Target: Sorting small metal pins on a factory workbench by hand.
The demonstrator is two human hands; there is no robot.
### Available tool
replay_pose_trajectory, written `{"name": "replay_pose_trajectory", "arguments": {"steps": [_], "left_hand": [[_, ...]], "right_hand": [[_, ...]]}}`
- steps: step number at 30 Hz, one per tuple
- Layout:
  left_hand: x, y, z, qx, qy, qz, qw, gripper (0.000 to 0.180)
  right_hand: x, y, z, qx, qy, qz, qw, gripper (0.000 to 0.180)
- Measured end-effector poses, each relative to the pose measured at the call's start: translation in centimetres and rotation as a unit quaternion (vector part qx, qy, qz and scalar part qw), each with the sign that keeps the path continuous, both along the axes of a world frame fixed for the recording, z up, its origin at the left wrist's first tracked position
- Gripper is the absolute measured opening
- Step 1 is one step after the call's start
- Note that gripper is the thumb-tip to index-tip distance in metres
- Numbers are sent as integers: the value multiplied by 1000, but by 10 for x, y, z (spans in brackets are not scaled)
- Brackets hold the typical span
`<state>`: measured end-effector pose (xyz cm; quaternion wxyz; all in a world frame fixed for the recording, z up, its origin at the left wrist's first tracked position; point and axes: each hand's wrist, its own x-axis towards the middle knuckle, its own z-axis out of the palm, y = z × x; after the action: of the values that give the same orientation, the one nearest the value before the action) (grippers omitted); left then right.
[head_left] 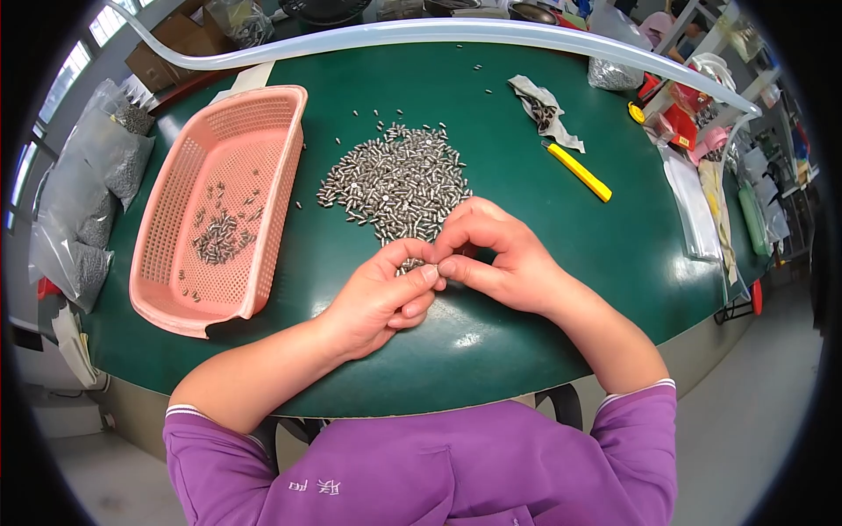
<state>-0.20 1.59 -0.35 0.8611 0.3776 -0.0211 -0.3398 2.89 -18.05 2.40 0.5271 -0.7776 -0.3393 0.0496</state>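
My left hand (390, 289) and my right hand (493, 254) meet at the near edge of a heap of small metal pins (395, 180). Thumbs and forefingers of both hands are pinched together, fingertip to fingertip. What they hold between them is too small and too covered to make out. A few pins show just behind the left fingers. To the left stands a pink perforated plastic basket (285, 206), tilted in view, with a small cluster of similar metal pieces (224, 238) on its bottom.
A yellow utility knife (579, 172) lies right of the heap, beside a crumpled pale wrapper (545, 112) with dark pieces. Clear bags of small parts (92, 210) stand at the far left. A pale tube (438, 33) arcs across the green table's (631, 280) far side.
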Motion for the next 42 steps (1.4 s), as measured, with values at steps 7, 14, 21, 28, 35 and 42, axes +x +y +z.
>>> {"name": "replay_pose_trajectory", "arguments": {"steps": [7,14,21,28,35,42], "left_hand": [[1,-1,1,6,-12,-2,1000,9],[1,0,1,7,-9,-6,1000,13],[2,4,-1,-26,-3,-4,1000,21],[3,3,-1,-26,-1,-8,1000,18],[1,-1,1,9,-16,-6,1000,11],[0,1,0,9,-11,-16,1000,12]], "right_hand": [[8,-3,-5,-16,-30,-95,995,12],[13,-8,-15,-150,-199,-110,962,17],[11,-7,-14,-186,-213,-93,955,16],[14,-6,-19,-205,-242,-98,943,12],[6,-3,-1,-126,-207,-106,964,12],[4,-3,0,-80,-227,-40,970,14]]}}
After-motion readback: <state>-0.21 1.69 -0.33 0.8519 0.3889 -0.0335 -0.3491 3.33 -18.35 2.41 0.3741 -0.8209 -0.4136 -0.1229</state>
